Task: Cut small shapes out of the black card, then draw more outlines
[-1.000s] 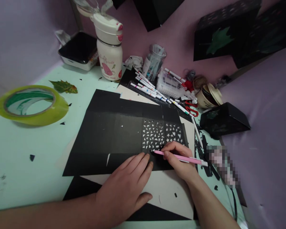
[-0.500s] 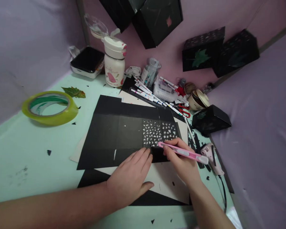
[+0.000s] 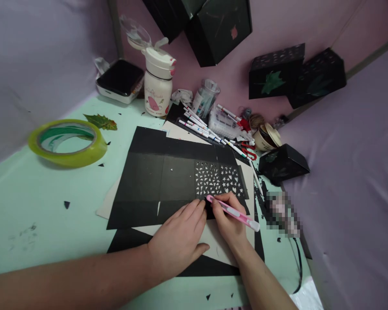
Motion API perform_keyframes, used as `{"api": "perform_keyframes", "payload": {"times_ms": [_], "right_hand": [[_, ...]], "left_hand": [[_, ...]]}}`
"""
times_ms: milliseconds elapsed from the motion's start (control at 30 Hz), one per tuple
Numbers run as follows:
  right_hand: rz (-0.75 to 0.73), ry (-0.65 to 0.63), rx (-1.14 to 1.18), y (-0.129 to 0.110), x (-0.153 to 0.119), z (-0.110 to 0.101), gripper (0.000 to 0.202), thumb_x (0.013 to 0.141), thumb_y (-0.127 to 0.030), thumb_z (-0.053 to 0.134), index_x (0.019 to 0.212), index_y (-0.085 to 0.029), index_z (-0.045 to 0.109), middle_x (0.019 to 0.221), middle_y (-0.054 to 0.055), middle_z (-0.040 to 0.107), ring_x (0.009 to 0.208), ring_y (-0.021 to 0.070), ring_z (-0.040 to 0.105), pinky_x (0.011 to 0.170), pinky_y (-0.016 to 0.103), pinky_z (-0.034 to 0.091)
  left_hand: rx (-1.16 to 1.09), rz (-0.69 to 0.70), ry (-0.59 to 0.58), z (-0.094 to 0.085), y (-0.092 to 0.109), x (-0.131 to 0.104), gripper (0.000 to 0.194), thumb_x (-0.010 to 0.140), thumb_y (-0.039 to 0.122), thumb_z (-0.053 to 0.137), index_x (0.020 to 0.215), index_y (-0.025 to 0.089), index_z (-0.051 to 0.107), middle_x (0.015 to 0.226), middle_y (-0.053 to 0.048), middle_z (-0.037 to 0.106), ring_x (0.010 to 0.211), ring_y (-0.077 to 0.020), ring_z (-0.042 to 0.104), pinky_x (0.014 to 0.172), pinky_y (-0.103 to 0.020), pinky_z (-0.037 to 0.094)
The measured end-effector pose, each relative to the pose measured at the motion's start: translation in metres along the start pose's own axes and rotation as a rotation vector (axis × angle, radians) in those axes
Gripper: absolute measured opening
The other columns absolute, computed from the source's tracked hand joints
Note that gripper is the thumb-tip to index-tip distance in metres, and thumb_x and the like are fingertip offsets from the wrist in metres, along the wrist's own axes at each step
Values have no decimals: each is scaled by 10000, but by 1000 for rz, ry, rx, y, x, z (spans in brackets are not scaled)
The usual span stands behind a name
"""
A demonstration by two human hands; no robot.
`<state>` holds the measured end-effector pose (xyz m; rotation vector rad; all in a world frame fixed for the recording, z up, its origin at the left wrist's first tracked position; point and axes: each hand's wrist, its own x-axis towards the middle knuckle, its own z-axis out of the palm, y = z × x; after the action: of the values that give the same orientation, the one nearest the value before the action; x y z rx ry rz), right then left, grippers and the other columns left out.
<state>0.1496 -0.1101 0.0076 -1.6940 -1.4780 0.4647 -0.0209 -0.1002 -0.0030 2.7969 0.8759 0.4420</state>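
Observation:
A black card sheet [image 3: 145, 176] with fold lines lies in front of me; its right part is pierced with small triangles, stars and hearts. My left hand [image 3: 181, 234] rests flat on the sheet's near edge, fingers stretched out and holding nothing. In my right hand [image 3: 231, 219] is a pink craft knife [image 3: 233, 212], gripped like a pen. Its tip end meets the sheet just right of my left fingertips, below the triangle cut-outs; the blade is too small to make out. Under the black sheet lies white card [image 3: 220, 245].
A roll of yellow-green tape [image 3: 67, 159] and a leaf [image 3: 100, 122] lie at left. Behind stand a white bottle [image 3: 158, 94], several white markers [image 3: 200, 129] and a glass jar [image 3: 207, 97]. Red-handled scissors [image 3: 248, 153] and a black box [image 3: 283, 163] are at right. Black boxes [image 3: 276, 71] hang above.
My right hand has moved left with the craft knife, whose tip is now nearer my left fingertips. The left hand has stayed in place on the sheet. The view has shifted slightly.

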Motion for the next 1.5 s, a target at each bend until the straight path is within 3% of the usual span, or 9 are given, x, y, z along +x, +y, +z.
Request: {"api": "perform_keyframes", "payload": {"times_ms": [333, 667, 1133, 1333, 1500], "right_hand": [[-18, 0, -20, -2, 1, 0, 104, 863, -233, 563, 767, -204, 589, 660, -3, 642, 602, 151, 599, 567, 261, 470], [-167, -56, -163, 2, -9, 7, 67, 856, -174, 541, 823, -233, 540, 740, 13, 666, 632, 159, 621, 612, 273, 470], [-73, -61, -46, 0, -6, 4, 99, 841, -174, 515, 757, -226, 503, 678, -11, 602, 587, 145, 562, 574, 263, 436], [22, 35, 99, 4, -5, -7, 79, 862, -217, 535, 784, -216, 550, 700, -6, 603, 652, 158, 589, 591, 261, 472], [16, -193, 115, 3, 21, -35, 87, 847, -235, 599, 928, -214, 575, 776, 6, 648, 662, 149, 610, 572, 242, 474]], "left_hand": [[-18, -10, 42, 1, -1, 1, 666, 865, 548, 546, 1304, 49, 505, 1363, -166, 532, 1284, -309, 452, 1048, -395, 371], [-90, -13, 36, 1, -1, 1, 608, 871, 524, 555, 1271, 69, 521, 1346, -175, 535, 1283, -314, 452, 1055, -403, 366], [-116, -42, 0, 0, 0, 2, 607, 880, 506, 544, 1318, 90, 480, 1366, -160, 519, 1297, -303, 434, 1050, -414, 384], [-59, -20, 35, 1, 0, 1, 582, 900, 522, 496, 1280, 81, 518, 1343, -165, 534, 1278, -312, 443, 1033, -420, 387], [-30, -17, 31, 1, 0, 0, 591, 875, 532, 539, 1259, 83, 543, 1347, -158, 541, 1260, -310, 469, 1029, -407, 394]]}}
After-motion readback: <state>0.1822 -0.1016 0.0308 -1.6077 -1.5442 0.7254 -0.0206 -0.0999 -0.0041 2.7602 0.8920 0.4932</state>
